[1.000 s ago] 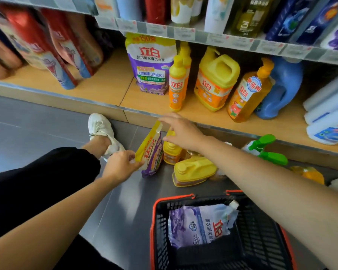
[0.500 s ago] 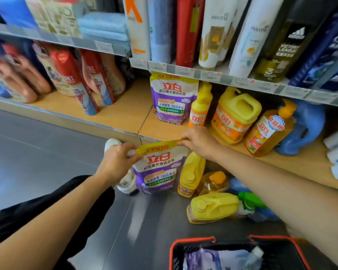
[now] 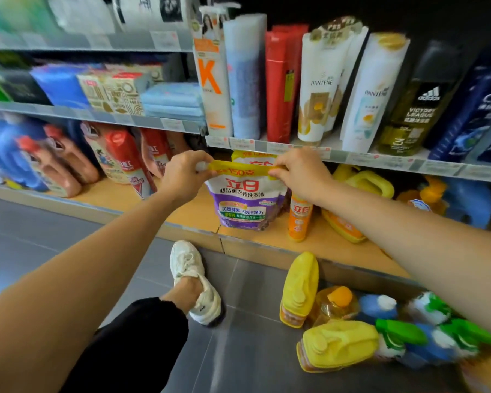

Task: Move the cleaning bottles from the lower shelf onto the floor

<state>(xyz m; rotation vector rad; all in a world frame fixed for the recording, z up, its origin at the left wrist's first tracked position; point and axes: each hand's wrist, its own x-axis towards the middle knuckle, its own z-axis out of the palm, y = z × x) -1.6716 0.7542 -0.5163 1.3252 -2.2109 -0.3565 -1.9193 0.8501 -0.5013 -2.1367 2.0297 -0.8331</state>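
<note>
Store aisle: wood lower shelf (image 3: pixel 193 214), grey floor (image 3: pixel 253 350). L hand (image 3: pixel 182 177) & R hand (image 3: pixel 301 171) each pinch yellow top strip of purple-white detergent pouch (image 3: pixel 244 199), upright over shelf front. Yellow bottles (image 3: pixel 299 287) on floor nr shelf edge.

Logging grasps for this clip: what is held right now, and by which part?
A purple-and-white laundry detergent pouch, held by its yellow top strip: the left hand pinches the strip's left end, the right hand its right end.

upper-left goods (image 3: pixel 77 15): blurred | rear pouch (image 3: pixel 253 156): behind front pouch (image 3: pixel 247 199) | spray bottles (image 3: pixel 403 333): blurred
</note>
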